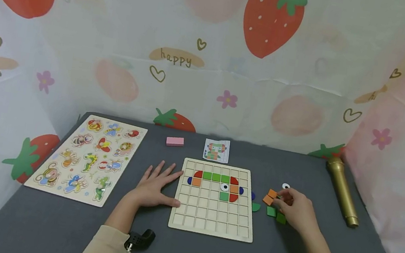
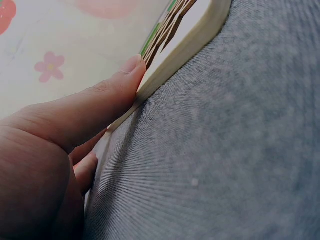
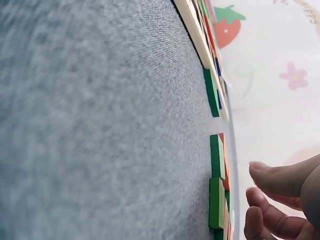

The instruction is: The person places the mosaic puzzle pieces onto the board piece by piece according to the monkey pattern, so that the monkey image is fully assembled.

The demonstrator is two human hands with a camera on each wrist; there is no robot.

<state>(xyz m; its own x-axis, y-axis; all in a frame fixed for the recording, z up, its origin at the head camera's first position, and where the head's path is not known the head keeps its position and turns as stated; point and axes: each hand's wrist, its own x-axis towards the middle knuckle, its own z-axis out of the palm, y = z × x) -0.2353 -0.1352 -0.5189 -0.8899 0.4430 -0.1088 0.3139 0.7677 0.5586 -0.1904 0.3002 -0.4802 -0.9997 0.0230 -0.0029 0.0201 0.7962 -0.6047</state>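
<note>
My left hand (image 1: 155, 187) lies with fingers spread at the left edge of a wooden grid board (image 1: 210, 229). In the left wrist view its thumb (image 2: 107, 95) touches the board's side. Red, green, orange and blue pieces sit in the board's upper cells, with an eye piece (image 1: 224, 187) among them. My right hand (image 1: 298, 210) hovers over loose pieces right of the board, its fingers bent. The right wrist view shows a gap between thumb (image 3: 280, 177) and fingertips, with nothing visible in it. Orange squares (image 1: 270, 197) and green squares (image 1: 271, 211) lie beside the hand.
A pattern card (image 1: 216, 150) and a pink block (image 1: 175, 141) lie behind the board. An insect picture board (image 1: 87, 159) is at left, a gold cylinder (image 1: 343, 193) at right. Another eye piece (image 1: 286, 186) lies behind my right hand; a green rounded piece (image 1: 255, 207) is beside the board.
</note>
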